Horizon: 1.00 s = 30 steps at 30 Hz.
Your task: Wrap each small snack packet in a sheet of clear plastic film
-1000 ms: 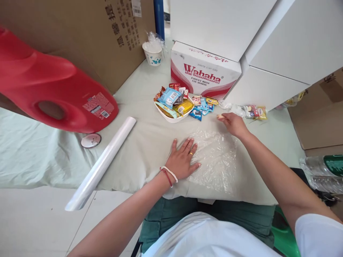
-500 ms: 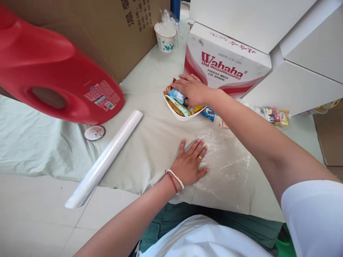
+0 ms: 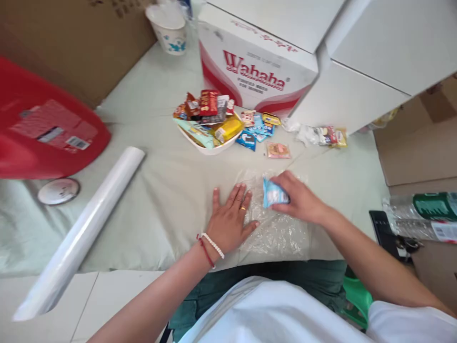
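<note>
My left hand (image 3: pixel 228 221) lies flat and open on the left edge of a clear plastic sheet (image 3: pixel 276 233) spread on the pale green cloth. My right hand (image 3: pixel 298 200) holds a light blue snack packet (image 3: pixel 272 194) over the middle of that sheet. Behind them a white bowl (image 3: pixel 210 148) is heaped with mixed snack packets. More small packets (image 3: pixel 257 129) lie scattered to its right, with one pinkish packet (image 3: pixel 278 150) alone nearer the sheet.
A roll of clear film (image 3: pixel 84 228) lies at the left by a round white lid (image 3: pixel 59 190) and a big red jug (image 3: pixel 46 131). A Wahaha carton (image 3: pixel 257 71), a paper cup (image 3: pixel 170 29), white boxes and plastic bottles (image 3: pixel 421 216) ring the cloth-covered table.
My right hand went from the right of the sheet to the bowl, then came back over the sheet with a light blue packet. My left hand stayed flat on the sheet.
</note>
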{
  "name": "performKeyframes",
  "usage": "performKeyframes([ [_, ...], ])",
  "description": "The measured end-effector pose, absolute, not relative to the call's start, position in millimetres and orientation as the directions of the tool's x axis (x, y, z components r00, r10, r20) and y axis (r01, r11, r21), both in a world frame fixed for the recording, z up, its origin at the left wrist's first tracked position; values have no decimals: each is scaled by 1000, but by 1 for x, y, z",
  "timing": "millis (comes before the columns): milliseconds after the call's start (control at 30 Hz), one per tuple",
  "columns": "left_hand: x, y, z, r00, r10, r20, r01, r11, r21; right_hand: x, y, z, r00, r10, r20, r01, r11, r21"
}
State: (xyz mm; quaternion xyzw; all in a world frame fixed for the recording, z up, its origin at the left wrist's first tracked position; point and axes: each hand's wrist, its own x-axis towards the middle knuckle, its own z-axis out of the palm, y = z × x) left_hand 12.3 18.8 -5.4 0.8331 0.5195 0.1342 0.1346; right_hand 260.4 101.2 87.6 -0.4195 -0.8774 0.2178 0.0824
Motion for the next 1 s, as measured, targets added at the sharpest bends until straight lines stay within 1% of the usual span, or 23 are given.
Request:
performKeyframes([
  [67, 14, 16, -6, 425, 901, 94, 835, -429, 345, 276, 61, 62, -599, 794, -108, 761, 522, -384],
  [133, 12, 15, -7, 437, 893, 109, 836, -448, 318, 289, 37, 45, -540, 835, -103, 815, 489, -313],
  [167, 11, 15, -8, 444, 888, 117, 835, -458, 305, 295, 30, 39, -522, 848, -88, 827, 478, -297],
  [333, 7, 8, -5, 436, 893, 113, 851, -449, 272, 326, 19, 34, -555, 831, -28, 789, 515, -335],
  [433, 9, 5, -4, 416, 907, 67, 864, -417, 280, 342, 25, 38, -481, 874, 65, 807, 471, -355],
  [500, 11, 5, -5, 417, 908, 30, 867, -408, 288, 348, 35, 46, -427, 895, 130, 805, 441, -397],
  [567, 11, 6, -5, 416, 909, 7, 869, -400, 290, 345, 44, 59, -417, 894, 162, 782, 444, -438],
  [633, 10, 6, -5, 411, 912, -1, 874, -393, 286, 332, 49, 70, -461, 873, 159, 753, 480, -451],
  [700, 10, 7, -5, 411, 912, -3, 875, -393, 283, 312, 51, 72, -526, 842, 120, 734, 521, -436],
  [767, 9, 8, -5, 417, 909, -2, 871, -399, 286, 291, 51, 64, -585, 810, 42, 732, 550, -404],
  [867, 5, 9, -4, 419, 908, -9, 863, -395, 314, 271, 47, 45, -623, 779, -67, 742, 562, -367],
  [933, 0, 9, -1, 415, 910, 0, 854, -390, 344, 273, 42, 41, -621, 782, -44, 733, 560, -387],
  [1000, -7, 5, 4, 424, 905, 30, 837, -404, 368, 289, 32, 48, -585, 809, 52, 711, 543, -447],
])
